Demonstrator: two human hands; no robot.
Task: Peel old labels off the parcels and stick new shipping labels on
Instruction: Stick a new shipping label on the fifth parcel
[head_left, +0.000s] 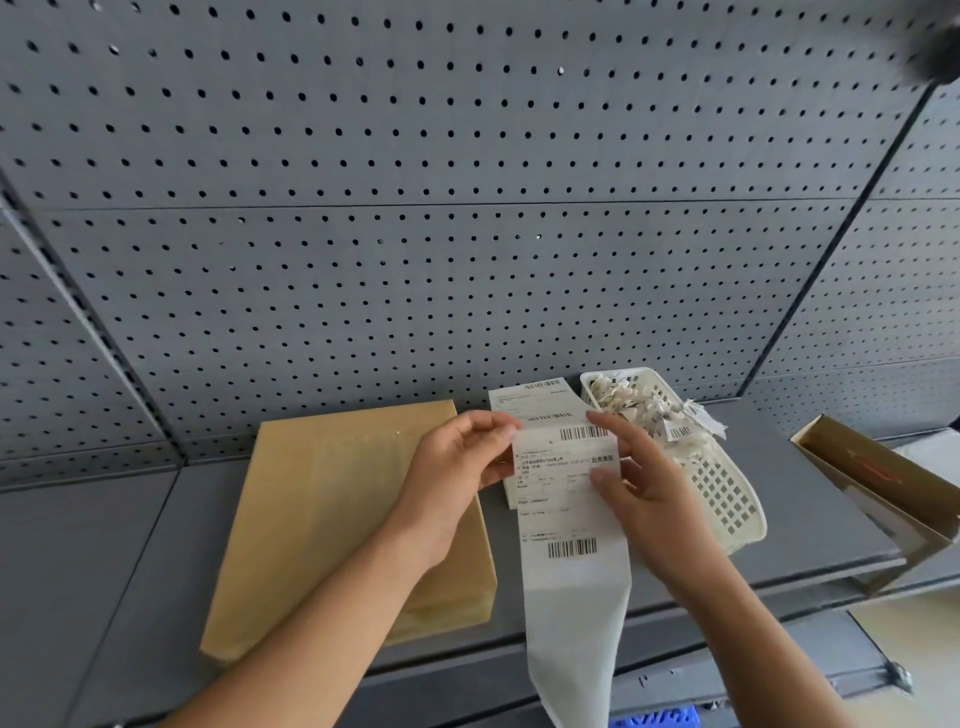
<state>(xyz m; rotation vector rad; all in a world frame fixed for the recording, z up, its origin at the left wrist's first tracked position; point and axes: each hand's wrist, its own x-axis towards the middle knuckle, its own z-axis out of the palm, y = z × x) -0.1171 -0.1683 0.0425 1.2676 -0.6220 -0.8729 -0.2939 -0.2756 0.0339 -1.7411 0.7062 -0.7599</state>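
Shipping label (569, 499) aloft at centre, pinched at its 10 o'clock corner in the grip of the left hand (457, 462) and at its 3 o'clock edge by the right hand (644, 478). Probably best: peel slowly from one corner, keep it flat, then lay it on the parcel (332, 509) at 9 o'clock.

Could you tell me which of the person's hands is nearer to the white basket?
Right. The right hand holds the label just beside the basket; the left hand is across the label, by the parcel.
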